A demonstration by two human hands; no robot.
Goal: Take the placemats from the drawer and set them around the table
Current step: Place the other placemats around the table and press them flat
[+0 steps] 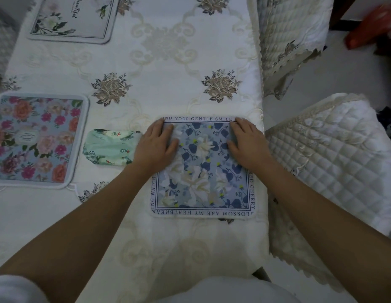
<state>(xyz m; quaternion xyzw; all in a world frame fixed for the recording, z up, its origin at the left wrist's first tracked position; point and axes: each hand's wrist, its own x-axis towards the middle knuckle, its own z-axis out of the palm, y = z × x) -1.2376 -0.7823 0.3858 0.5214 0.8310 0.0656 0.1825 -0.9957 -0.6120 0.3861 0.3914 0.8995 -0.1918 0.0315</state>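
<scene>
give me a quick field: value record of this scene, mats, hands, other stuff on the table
surface: table with embroidered white tablecloth
blue floral placemat: near right table edge, flat, text border
pink floral placemat: left edge
white floral placemat: far left
left hand: flat on blue mat's far left corner
right hand: flat on its far right corner
green packet: between pink and blue mats
quilted chairs: right of table

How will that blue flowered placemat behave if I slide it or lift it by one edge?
The blue placemat lies flat under both hands, so it probably drapes rather than staying stiff. It looks thin, so likely light. On the smooth embroidered tablecloth it may slide easily, perhaps dragging the cloth.
</scene>
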